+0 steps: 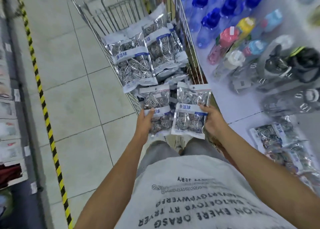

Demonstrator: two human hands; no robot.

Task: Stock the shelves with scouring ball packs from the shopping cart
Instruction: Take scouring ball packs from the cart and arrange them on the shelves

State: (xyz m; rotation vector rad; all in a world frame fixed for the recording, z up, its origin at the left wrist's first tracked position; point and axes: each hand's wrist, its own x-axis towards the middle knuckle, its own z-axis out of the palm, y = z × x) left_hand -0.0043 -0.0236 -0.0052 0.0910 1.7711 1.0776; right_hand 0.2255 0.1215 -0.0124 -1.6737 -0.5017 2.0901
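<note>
we have one scouring ball pack (pixel 156 110) pinched in our left hand (pixel 146 120) and another pack (pixel 190 110) in our right hand (pixel 212 119), fingers closed, above the cart's (pixel 107 19) near end; we should swing both right and lay them flat beside the packs at the shelf's (pixel 242 105) near edge.

Two clear scouring ball packs with white-and-blue labels are held up side by side, the left pack (pixel 156 110) and the right pack (pixel 191 110). More packs (pixel 136 64) sit piled in the wire shopping cart (pixel 192 55), and a few packs (pixel 270 133) lie flat on the shelf (pixel 242 107).

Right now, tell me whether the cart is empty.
Not empty: the shopping cart has scouring ball packs piled in its basket.
</note>
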